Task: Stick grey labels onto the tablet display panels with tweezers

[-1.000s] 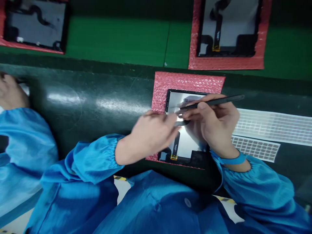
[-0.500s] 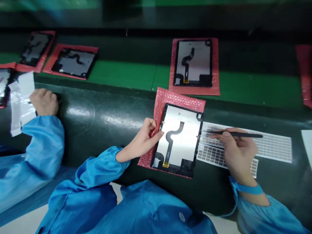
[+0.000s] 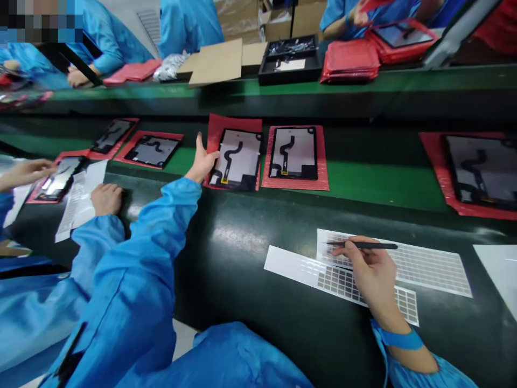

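Observation:
My left hand [image 3: 201, 160] is stretched far forward and grips the left edge of a tablet panel [image 3: 237, 157] lying on a red bubble-wrap sheet [image 3: 220, 127] on the green belt. The panel shows a silver back with a black flex cable. My right hand [image 3: 372, 268] rests near me on the dark bench and pinches black tweezers [image 3: 361, 246]. Their tip lies over a white sheet of small sticker squares [image 3: 424, 267]. A second sticker sheet [image 3: 307, 268] lies partly under my right hand.
Another panel on red wrap [image 3: 294, 156] lies right of mine, with more at the left [image 3: 151, 149] and far right [image 3: 480, 172]. A co-worker's hands [image 3: 105, 197] work at my left. Across the belt are people in blue coats, cardboard [image 3: 216, 62], a black tray [image 3: 288, 56] and stacked red sheets [image 3: 349, 62].
My left hand has carried the panel on its red sheet from the bench in front of me out onto the green belt. The right hand stayed over the sticker sheets with the tweezers. My view lifted.

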The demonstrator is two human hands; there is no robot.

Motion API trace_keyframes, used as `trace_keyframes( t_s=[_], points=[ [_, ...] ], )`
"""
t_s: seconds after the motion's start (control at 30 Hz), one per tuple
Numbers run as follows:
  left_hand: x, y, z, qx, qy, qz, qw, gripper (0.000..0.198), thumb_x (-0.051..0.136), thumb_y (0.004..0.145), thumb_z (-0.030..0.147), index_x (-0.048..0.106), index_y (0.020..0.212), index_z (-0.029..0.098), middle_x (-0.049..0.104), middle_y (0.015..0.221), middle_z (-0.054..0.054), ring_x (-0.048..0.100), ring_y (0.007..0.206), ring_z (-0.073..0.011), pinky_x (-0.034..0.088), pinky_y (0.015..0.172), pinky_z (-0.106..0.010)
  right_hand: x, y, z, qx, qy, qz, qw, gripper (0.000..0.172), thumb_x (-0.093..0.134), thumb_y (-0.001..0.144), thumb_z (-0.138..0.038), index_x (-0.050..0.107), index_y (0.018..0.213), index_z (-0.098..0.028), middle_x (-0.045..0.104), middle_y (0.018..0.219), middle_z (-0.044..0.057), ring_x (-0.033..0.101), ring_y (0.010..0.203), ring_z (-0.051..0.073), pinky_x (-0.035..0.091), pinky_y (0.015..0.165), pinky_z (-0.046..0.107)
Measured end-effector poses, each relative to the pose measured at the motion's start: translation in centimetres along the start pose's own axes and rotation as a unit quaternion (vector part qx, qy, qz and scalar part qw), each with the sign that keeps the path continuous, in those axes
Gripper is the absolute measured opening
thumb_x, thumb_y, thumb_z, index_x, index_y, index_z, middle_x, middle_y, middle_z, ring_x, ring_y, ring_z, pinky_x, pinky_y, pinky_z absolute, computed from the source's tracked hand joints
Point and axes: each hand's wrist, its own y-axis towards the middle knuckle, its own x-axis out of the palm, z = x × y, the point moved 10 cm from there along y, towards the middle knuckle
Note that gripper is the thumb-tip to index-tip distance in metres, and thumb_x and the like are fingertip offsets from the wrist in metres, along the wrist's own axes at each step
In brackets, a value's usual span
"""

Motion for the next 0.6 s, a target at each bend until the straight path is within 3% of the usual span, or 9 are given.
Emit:
trace_keyframes(
  t_s=[0.1, 0.2, 0.3, 0.37, 0.43, 0.5, 0.6],
  points=[
    [-2.4, 3.6, -0.1, -0.024, 0.076, 0.053, 0.995, 0.096, 0.068, 0.087, 0.029, 0.016, 0.162, -0.001, 0.049, 0.151, -0.025, 0.045, 0.143, -0.0309, 0.035, 0.120, -0.043, 0.0, 0.0, 0.2, -0.006, 0.005, -0.011, 1.000, 0.032, 0.081, 0.087, -0.047, 0.069, 0.102, -0.022, 0.076, 0.077, 0.004, 0.079, 0.073, 0.024, 0.066, 0.073, 0.038],
    [-2.1, 4.7, 0.7, -0.024, 0.142, 0.065, 0.987, 0.080, 0.073, 0.086, 0.028, 0.040, 0.154, 0.007, 0.046, 0.156, -0.023, 0.033, 0.152, -0.0377, 0.027, 0.125, -0.051, 0.1, 0.0, 0.3, -0.012, 0.018, -0.021, 1.000, 0.033, 0.080, 0.089, -0.048, 0.068, 0.105, -0.022, 0.075, 0.078, 0.003, 0.079, 0.073, 0.024, 0.066, 0.074, 0.039],
    [2.8, 4.4, 1.7, -0.024, 0.166, 0.002, 0.986, 0.045, 0.070, 0.096, 0.038, 0.062, 0.133, 0.014, 0.061, 0.139, -0.015, 0.054, 0.136, -0.0324, 0.041, 0.117, -0.055, 0.4, 0.0, 0.4, -0.008, 0.027, -0.030, 0.999, 0.035, 0.081, 0.087, -0.050, 0.067, 0.104, -0.022, 0.074, 0.074, 0.003, 0.079, 0.073, 0.024, 0.065, 0.076, 0.038],
    [7.2, 3.8, 1.9, -0.035, 0.155, -0.063, 0.985, 0.037, 0.069, 0.099, 0.044, 0.067, 0.121, 0.014, 0.068, 0.124, -0.011, 0.066, 0.115, -0.0263, 0.053, 0.104, -0.050, 0.5, -0.1, 0.3, -0.004, 0.027, -0.028, 0.999, 0.037, 0.082, 0.086, -0.051, 0.067, 0.104, -0.021, 0.075, 0.072, 0.004, 0.079, 0.072, 0.024, 0.064, 0.075, 0.037],
    [10.6, 3.0, 2.2, -0.046, 0.128, -0.107, 0.985, 0.035, 0.070, 0.099, 0.042, 0.068, 0.119, 0.014, 0.069, 0.118, -0.009, 0.069, 0.105, -0.0226, 0.059, 0.093, -0.043, 0.5, -0.2, -0.1, -0.010, 0.030, -0.023, 0.999, 0.038, 0.081, 0.086, -0.051, 0.067, 0.102, -0.020, 0.076, 0.071, 0.004, 0.078, 0.068, 0.023, 0.063, 0.071, 0.035],
    [12.3, 2.4, 2.5, -0.050, 0.091, -0.125, 0.987, 0.033, 0.070, 0.100, 0.039, 0.067, 0.119, 0.013, 0.069, 0.116, -0.009, 0.069, 0.101, -0.0213, 0.060, 0.089, -0.040, 0.7, -0.2, -0.5, -0.020, 0.041, -0.023, 0.999, 0.037, 0.081, 0.086, -0.051, 0.066, 0.101, -0.020, 0.076, 0.069, 0.005, 0.078, 0.066, 0.023, 0.062, 0.069, 0.034],
    [12.5, 1.7, 3.1, -0.042, 0.008, -0.124, 0.991, 0.032, 0.069, 0.100, 0.040, 0.067, 0.115, 0.012, 0.068, 0.110, -0.006, 0.069, 0.094, -0.0200, 0.061, 0.082, -0.036, 0.9, -0.2, -0.6, -0.025, 0.053, -0.024, 0.998, 0.038, 0.082, 0.086, -0.050, 0.066, 0.102, -0.020, 0.076, 0.068, 0.004, 0.077, 0.065, 0.022, 0.062, 0.069, 0.034]
  ],
)
